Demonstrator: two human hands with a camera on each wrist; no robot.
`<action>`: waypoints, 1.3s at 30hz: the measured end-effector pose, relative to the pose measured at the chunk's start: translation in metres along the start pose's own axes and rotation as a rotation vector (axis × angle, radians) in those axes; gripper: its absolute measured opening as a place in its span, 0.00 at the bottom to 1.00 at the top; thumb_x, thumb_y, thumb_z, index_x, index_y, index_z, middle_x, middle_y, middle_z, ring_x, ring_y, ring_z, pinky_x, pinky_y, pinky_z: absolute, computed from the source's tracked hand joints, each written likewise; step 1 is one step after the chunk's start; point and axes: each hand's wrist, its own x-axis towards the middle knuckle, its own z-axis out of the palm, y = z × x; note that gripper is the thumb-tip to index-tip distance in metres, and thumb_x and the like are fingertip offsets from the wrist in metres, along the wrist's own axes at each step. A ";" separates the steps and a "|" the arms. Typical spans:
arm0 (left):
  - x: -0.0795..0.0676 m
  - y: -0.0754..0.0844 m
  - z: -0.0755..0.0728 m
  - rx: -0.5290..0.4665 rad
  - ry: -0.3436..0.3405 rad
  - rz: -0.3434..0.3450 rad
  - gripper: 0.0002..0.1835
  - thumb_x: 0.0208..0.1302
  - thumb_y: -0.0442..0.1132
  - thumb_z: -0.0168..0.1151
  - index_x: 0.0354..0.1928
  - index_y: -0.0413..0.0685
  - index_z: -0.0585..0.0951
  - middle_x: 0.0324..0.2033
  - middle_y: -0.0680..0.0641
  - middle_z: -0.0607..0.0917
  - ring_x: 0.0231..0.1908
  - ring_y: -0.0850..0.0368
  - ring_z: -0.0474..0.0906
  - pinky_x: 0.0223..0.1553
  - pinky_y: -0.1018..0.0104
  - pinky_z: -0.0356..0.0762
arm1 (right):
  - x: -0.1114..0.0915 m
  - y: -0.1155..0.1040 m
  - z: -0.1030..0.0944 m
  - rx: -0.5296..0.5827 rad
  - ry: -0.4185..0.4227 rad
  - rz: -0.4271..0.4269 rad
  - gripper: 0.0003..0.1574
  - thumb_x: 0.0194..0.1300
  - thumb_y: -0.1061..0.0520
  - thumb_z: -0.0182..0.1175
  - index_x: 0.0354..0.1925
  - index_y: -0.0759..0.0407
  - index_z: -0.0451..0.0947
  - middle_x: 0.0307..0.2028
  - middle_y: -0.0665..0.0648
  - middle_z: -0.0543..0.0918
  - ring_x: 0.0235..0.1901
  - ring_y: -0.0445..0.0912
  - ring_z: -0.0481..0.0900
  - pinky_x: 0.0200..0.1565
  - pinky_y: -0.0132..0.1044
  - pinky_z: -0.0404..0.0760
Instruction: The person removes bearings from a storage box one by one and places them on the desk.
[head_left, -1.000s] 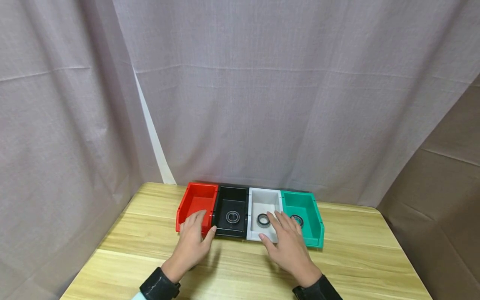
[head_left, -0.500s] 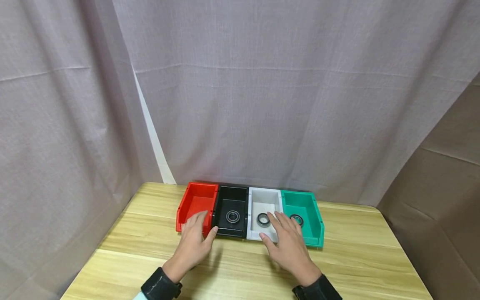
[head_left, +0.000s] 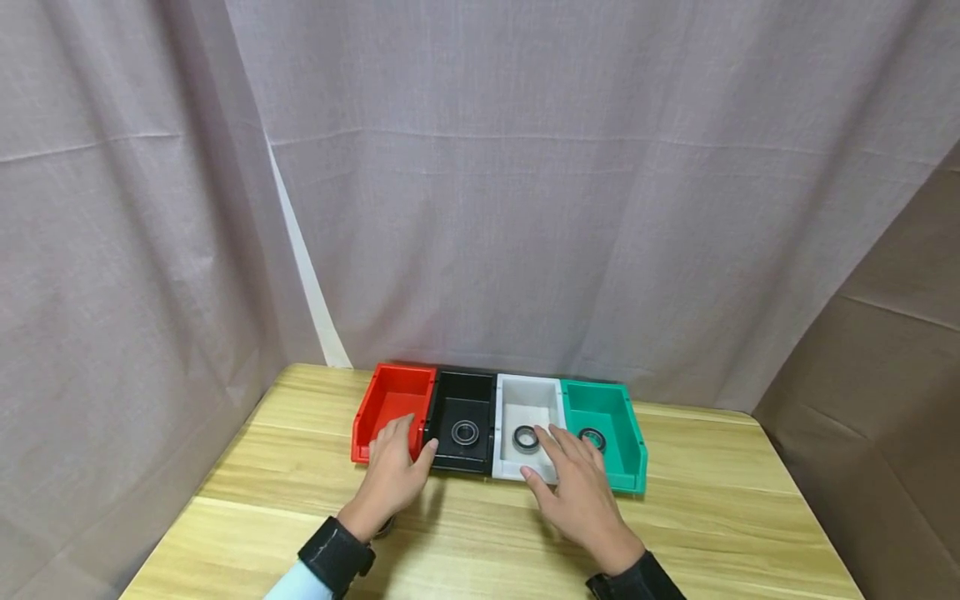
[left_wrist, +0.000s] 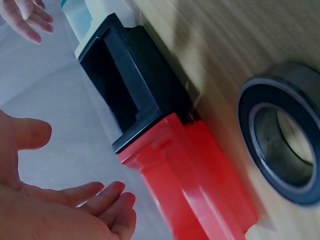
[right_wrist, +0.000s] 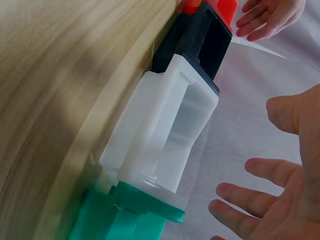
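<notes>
Grey curtain (head_left: pixel 525 208), behind and to the left, with a narrow pale gap on the left side. Brown cloth (head_left: pixel 885 367), on the right. Table (head_left: pixel 720 500), light wood grain, rounded far corners.

Bins, four, side by side in a row near the table's far edge. From left to right: red bin (head_left: pixel 405 382), black bin (head_left: pixel 463 387), white bin (head_left: pixel 530 392), green bin (head_left: pixel 600 398).

Bearings, four, ring-shaped. One bearing (head_left: pixel 454 432) lies in the black bin, toward its front. A second bearing (head_left: pixel 515 439) lies in the white bin, beside the right fingertips as seen from above. A third bearing (head_left: pixel 593 431) lies in the green bin, partly covered by the right hand. A fourth bearing (left_wrist: pixel 247 127) lies flat on the table, in front of the red bin; in the head view it is mostly hidden beneath the left wrist.

Left hand (head_left: pixel 393 471): over the front of the red bin, fingers loosely extended, thumb spread toward the black bin.

Right hand (head_left: pixel 577 492): over the fronts of the white and green bins, fingers extended and slightly parted, thumb spread.

Straps, black, one per wrist: left strap (head_left: pixel 336 554), right strap (head_left: pixel 637 579). Sleeve (head_left: pixel 300 583), pale blue, left arm.
</notes>
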 end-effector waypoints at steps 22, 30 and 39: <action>0.085 0.000 0.046 0.031 -0.086 -0.240 0.36 0.74 0.49 0.63 0.69 0.24 0.71 0.59 0.27 0.80 0.61 0.28 0.76 0.68 0.34 0.69 | -0.003 0.002 -0.003 0.032 0.014 -0.003 0.42 0.72 0.43 0.69 0.76 0.57 0.73 0.73 0.67 0.77 0.74 0.63 0.74 0.76 0.67 0.60; 0.114 -0.034 0.075 0.058 -0.035 -0.245 0.26 0.73 0.48 0.61 0.56 0.29 0.78 0.47 0.31 0.83 0.50 0.31 0.81 0.56 0.34 0.77 | -0.004 0.002 -0.002 0.033 0.012 -0.007 0.41 0.72 0.42 0.69 0.75 0.56 0.73 0.73 0.67 0.77 0.74 0.63 0.74 0.76 0.68 0.61; 0.126 -0.053 0.092 -0.028 -0.054 -0.242 0.19 0.79 0.44 0.56 0.49 0.30 0.78 0.43 0.29 0.85 0.48 0.30 0.82 0.55 0.40 0.80 | -0.004 -0.002 -0.001 0.042 0.041 -0.036 0.40 0.70 0.45 0.71 0.74 0.57 0.75 0.71 0.67 0.79 0.72 0.63 0.76 0.75 0.68 0.62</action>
